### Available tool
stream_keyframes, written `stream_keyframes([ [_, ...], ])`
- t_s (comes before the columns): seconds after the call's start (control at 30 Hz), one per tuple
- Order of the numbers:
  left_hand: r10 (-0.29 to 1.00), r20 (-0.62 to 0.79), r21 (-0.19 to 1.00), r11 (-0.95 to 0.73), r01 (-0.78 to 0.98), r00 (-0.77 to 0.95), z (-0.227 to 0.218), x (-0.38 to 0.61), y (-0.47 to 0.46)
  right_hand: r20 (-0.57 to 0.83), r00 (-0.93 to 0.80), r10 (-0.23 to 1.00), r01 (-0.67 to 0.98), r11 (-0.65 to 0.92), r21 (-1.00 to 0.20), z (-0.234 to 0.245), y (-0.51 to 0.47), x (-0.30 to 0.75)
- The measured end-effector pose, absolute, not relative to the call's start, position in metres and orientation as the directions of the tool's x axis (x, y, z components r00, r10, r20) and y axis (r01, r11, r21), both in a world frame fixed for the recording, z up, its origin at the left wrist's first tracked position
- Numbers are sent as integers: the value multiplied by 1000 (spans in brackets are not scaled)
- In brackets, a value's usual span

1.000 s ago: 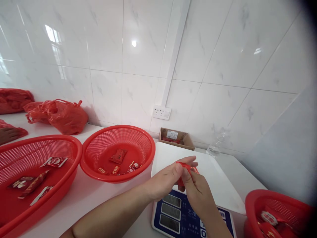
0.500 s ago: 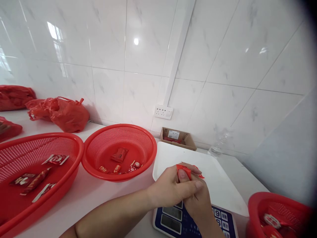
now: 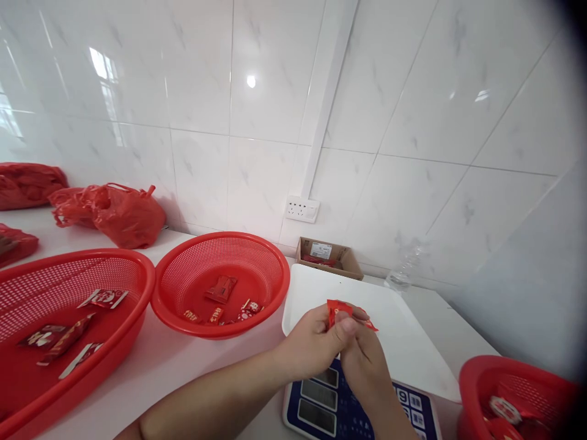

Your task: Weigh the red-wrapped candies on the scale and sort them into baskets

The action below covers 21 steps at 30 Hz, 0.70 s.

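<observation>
Above the white pan (image 3: 413, 342) of a blue digital scale (image 3: 316, 403), my two hands are pressed together. My left hand (image 3: 309, 345) is closed, its fingers wrapped behind, holding small red wrapped packets (image 3: 338, 310). Against it my right hand (image 3: 364, 354) is closed around the same packets, thumb on the nearest one. A corner of red wrapper pokes out past the right fingers. How many packets are inside is hidden by the hands.
Round red basket (image 3: 220, 241) with several small packets stands left of the scale; a larger red basket (image 3: 142, 293) is farther left. Another red basket (image 3: 472, 391) stands right. Behind are a cardboard box (image 3: 351, 263), a clear plastic container (image 3: 398, 278) and red bags (image 3: 128, 217).
My thumbs have shifted on the packets, and more of the red wrapper shows above them. Both hands stay over the scale. The view has tilted slightly.
</observation>
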<state>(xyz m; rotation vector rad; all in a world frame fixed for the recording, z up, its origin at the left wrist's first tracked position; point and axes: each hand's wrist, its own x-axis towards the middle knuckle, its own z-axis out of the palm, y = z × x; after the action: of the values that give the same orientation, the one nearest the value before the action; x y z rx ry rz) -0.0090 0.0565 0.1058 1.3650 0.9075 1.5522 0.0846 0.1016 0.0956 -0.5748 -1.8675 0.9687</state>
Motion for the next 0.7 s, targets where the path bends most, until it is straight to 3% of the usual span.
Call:
stream_keyframes([
  [0.1, 956, 294, 946, -293, -138, -17, 101, -10, 59, 368, -451, 813, 21, 422, -906, 96, 101, 88],
  [0.17, 959, 281, 947, -283, -151, -40, 99, -10, 60, 335, -486, 807, 11, 389, -921, 97, 102, 89],
  [0.37, 946, 247, 937, -289, -195, -212, 102, -7, 63, 363, -533, 764, -14, 421, -907, 100, 107, 86],
  [0.7, 961, 220, 918, -262, -298, -168, 110, -15, 64, 366, -519, 773, 58, 459, -886, 102, 107, 89],
])
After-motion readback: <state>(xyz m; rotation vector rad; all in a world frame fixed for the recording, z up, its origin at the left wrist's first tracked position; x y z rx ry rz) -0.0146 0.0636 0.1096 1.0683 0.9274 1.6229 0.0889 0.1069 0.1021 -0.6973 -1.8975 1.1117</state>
